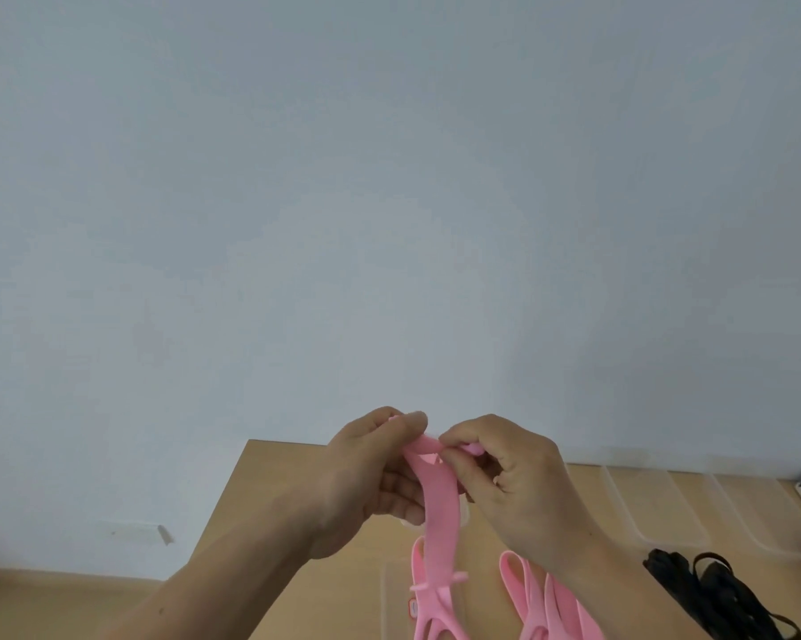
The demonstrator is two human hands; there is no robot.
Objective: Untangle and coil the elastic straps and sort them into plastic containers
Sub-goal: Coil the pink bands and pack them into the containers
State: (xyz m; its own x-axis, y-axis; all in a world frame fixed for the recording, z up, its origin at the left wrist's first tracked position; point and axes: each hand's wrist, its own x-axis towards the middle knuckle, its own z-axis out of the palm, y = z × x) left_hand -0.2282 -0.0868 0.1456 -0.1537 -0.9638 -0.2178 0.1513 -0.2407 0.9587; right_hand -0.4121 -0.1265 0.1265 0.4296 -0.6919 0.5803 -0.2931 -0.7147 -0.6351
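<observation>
One pink strap pinched by left hand and right hand; black straps near clear containers

Legible markings: none.
In the head view I find no text, number, brand or sign that I can read. The only candidate is a small white tag with a reddish outline, which sits on the pink strap low in the frame. Any print on it is too small and blurred for me to make out.
</observation>
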